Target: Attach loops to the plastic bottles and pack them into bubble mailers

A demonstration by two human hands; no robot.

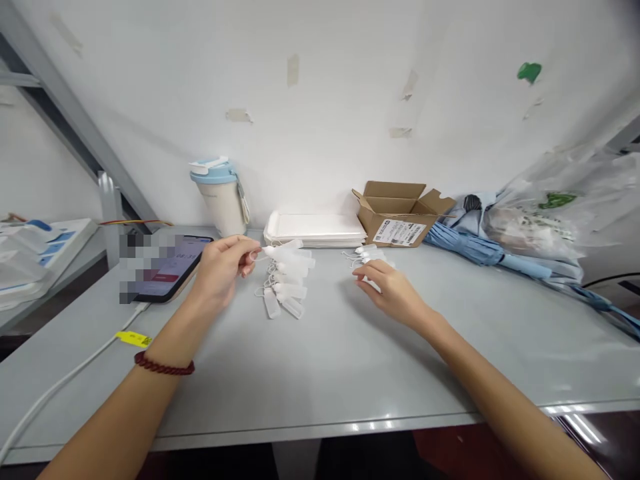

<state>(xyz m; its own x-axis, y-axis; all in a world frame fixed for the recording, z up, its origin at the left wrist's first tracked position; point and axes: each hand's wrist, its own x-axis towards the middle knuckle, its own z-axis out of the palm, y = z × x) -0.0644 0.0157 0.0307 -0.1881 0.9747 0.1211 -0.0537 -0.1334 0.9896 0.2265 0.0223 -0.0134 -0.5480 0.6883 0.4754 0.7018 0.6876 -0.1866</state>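
Observation:
My left hand is closed in a pinch at the thin white cord loop of a small translucent plastic tube. That tube lies over the top of a pile of similar tubes, whose white cords trail toward the left. To the right, my right hand is low over the table, its thumb and forefinger a little apart and nothing visible between them. Just beyond its fingertips lies a smaller group of the same tubes, partly hidden by the hand.
Behind the piles sit a stack of white padded envelopes and an open cardboard box. A tumbler and a charging phone are at left. A folded blue umbrella and plastic bags lie on the right of the grey table.

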